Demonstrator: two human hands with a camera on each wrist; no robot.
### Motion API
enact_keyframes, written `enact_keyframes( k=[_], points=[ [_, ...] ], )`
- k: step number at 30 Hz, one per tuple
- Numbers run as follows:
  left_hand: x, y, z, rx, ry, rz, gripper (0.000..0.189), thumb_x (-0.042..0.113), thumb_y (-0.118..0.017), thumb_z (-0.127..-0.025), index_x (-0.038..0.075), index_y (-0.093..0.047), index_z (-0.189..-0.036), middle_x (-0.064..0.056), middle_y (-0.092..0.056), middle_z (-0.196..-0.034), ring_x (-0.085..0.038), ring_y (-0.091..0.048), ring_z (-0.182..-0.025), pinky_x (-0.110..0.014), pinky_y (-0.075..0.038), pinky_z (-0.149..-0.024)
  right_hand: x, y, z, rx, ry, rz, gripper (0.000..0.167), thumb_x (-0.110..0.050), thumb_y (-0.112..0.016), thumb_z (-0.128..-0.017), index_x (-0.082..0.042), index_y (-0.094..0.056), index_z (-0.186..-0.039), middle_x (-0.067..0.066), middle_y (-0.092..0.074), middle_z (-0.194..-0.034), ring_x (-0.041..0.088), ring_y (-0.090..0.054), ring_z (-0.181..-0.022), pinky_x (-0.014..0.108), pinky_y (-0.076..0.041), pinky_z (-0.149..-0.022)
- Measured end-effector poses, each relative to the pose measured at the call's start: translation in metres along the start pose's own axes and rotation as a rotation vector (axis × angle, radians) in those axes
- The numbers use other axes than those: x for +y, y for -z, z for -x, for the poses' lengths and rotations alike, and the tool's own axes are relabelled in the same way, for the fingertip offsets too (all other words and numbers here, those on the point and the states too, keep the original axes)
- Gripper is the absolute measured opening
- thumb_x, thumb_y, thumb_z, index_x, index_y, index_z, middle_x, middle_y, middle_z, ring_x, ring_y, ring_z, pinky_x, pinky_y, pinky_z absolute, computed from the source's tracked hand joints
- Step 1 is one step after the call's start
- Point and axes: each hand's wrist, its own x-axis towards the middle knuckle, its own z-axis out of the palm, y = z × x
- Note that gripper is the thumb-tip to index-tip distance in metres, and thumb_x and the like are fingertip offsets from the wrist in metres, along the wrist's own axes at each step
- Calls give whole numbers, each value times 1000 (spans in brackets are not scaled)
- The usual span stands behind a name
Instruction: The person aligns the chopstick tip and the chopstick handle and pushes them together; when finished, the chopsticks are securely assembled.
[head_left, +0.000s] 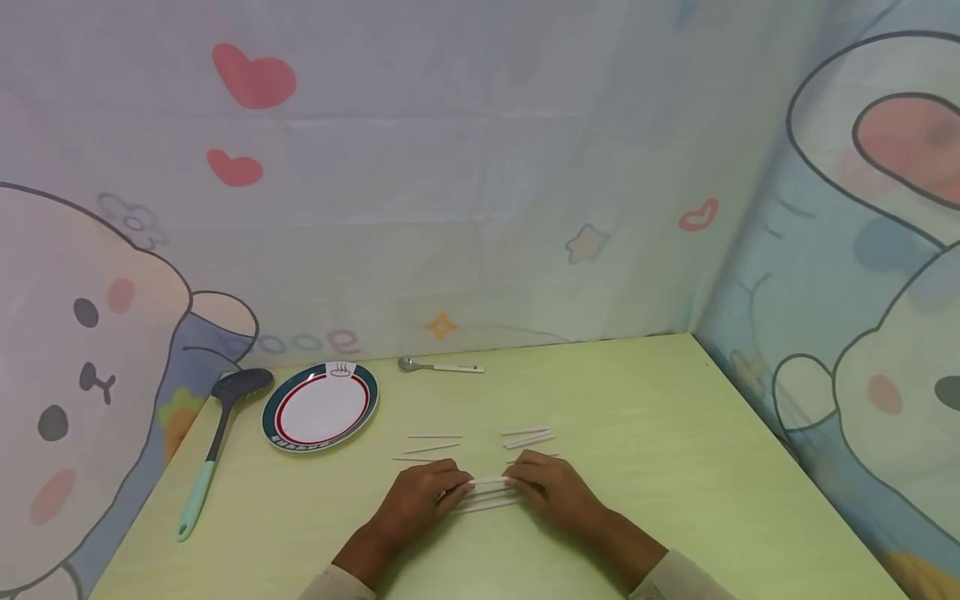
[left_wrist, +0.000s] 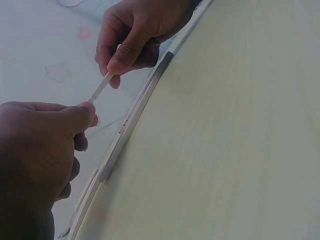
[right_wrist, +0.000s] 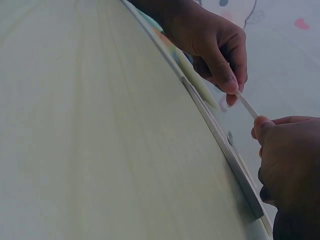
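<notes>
My left hand [head_left: 423,496] and my right hand [head_left: 555,492] face each other low in the middle of the head view. Between them spans a thin white stick [head_left: 491,479], its left end pinched by the left thumb and fingers, its right end by the right. The same stick [left_wrist: 102,86] shows between the two hands in the left wrist view, and again as the stick [right_wrist: 247,105] in the right wrist view. Several similar sticks [head_left: 491,506] lie just below the held one. Beyond the left hand lie more thin sticks [head_left: 435,436], and a small bunch of sticks [head_left: 528,439] lies beyond the right hand.
A white plate [head_left: 322,408] with a green and red rim stands at the back left. Left of it lies a black spatula-like utensil [head_left: 221,442] with a mint handle. A small spoon [head_left: 442,367] rests near the table's back edge, before a printed cloth wall [head_left: 480,167].
</notes>
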Motion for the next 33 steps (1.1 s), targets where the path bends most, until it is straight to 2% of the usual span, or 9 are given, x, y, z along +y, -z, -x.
enact_keyframes(
  k=[5, 10, 13, 17, 20, 25, 28, 33],
  points=[
    [3, -2, -1, 14, -27, 9, 5, 18, -80, -100, 16, -82, -96, 10, -70, -84, 2, -57, -73, -18, -51, -68, -2, -1, 0, 5, -6, -18, 14, -1, -79, -96, -12, -82, -104, -4, -75, -98, 4, -68, -86, 16, -56, -78],
    [12, -7, -4, 62, -59, 71, 5, 8, -82, -95, 12, -80, -93, 6, -66, -80, 1, -54, -71, -14, -48, -65, -6, -2, -1, 62, 29, -49, 13, 4, -80, -93, -9, -81, -96, -1, -75, -89, 6, -69, -80, 16, -57, -76],
    [17, -9, -6, 94, -56, 85, 7, 5, -83, -92, 10, -79, -91, 5, -64, -77, 3, -51, -69, -11, -45, -63, -8, -3, -1, 97, 49, -49, 15, 7, -81, -90, -8, -80, -93, 0, -75, -85, 7, -69, -77, 15, -57, -75],
    [19, -11, -7, 121, -52, 65, 9, 5, -85, -90, 11, -79, -88, 6, -62, -75, 4, -48, -67, -10, -43, -62, -10, -3, -2, 98, 43, -59, 16, 8, -80, -90, -8, -80, -92, 0, -75, -85, 5, -69, -77, 13, -56, -75],
    [18, -10, -7, 113, -39, 56, 8, 7, -85, -91, 12, -78, -89, 6, -62, -74, 4, -48, -67, -11, -43, -62, -10, -2, -3, 84, 41, -58, 14, 6, -80, -92, -8, -80, -94, -1, -73, -85, 3, -65, -77, 12, -54, -74],
    [13, -8, -6, 40, 28, 33, 3, 15, -84, -95, 15, -82, -97, 9, -67, -81, 4, -50, -70, -14, -46, -65, -5, 1, -1, 59, 30, -65, 12, 3, -81, -93, -4, -81, -102, 1, -74, -93, 3, -63, -81, 12, -53, -75],
    [9, -6, -3, 6, 69, 19, 9, 16, -85, -95, 16, -84, -104, 9, -69, -85, 4, -52, -72, -16, -48, -66, 2, 3, 1, 50, -3, -73, 14, 1, -81, -93, -2, -81, -107, 3, -76, -97, 6, -66, -83, 15, -56, -76],
    [1, -4, 2, 26, 89, 36, 16, 10, -86, -93, 14, -85, -108, 8, -69, -87, 3, -51, -72, -17, -47, -65, 14, 10, 4, 42, -91, -45, 15, -1, -81, -94, -3, -82, -109, 4, -79, -99, 11, -73, -86, 22, -60, -78]
  ],
)
